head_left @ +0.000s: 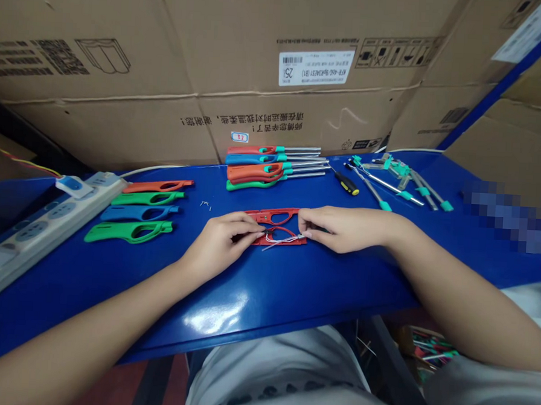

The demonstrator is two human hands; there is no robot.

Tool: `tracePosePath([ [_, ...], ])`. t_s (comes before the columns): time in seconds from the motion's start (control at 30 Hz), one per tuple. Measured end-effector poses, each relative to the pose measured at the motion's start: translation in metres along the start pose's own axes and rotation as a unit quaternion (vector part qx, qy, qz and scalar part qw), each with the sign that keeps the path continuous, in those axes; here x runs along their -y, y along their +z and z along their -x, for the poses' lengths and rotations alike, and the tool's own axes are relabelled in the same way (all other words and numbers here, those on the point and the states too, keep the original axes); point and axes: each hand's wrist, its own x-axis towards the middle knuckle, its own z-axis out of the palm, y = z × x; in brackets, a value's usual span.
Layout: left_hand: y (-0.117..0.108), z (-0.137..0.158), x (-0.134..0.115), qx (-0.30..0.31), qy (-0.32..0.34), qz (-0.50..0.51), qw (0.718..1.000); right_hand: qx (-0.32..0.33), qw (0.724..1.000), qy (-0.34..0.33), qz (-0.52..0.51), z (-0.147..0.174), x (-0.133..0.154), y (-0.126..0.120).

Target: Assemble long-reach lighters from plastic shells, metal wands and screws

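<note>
Two halves of a red lighter handle [270,216] lie open on the blue tabletop between my hands. My left hand [227,239] is closed in a pinch at the left end of the nearer red half [283,243], on a small dark part [267,231] mostly hidden by the fingertips. Thin white wires [281,239] run from that part across the nearer half. At their right end my right hand [330,227] pinches the wires near the handle's right edge, its other fingers curled.
Assembled lighters [254,172] with metal tubes are stacked behind. A yellow-black screwdriver [346,183] and several metal tubes with teal ends [383,203] lie at right. Coloured handle shells [130,230], small screws [206,204] and a power strip [65,213] are left. Cardboard [239,113] walls the back.
</note>
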Motion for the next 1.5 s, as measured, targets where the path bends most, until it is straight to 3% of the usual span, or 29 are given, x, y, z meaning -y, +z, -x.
tracePosePath([
  [0.67, -0.001, 0.001, -0.003, 0.009, 0.012, -0.02, 1.0, -0.015, 0.999, 0.015, -0.042, -0.003, 0.001, -0.004],
  [1.0, -0.003, 0.002, -0.007, 0.023, 0.007, -0.032, 0.999, -0.052, 0.993, 0.056, 0.087, -0.005, 0.011, -0.004],
  [1.27, -0.003, 0.003, -0.008, 0.034, 0.002, -0.045, 0.998, -0.056, 0.998, 0.035, 0.003, -0.007, 0.006, -0.001],
  [1.5, -0.004, 0.004, -0.011, 0.023, -0.015, -0.043, 0.999, -0.062, 0.991, 0.109, -0.038, -0.018, 0.001, 0.006],
])
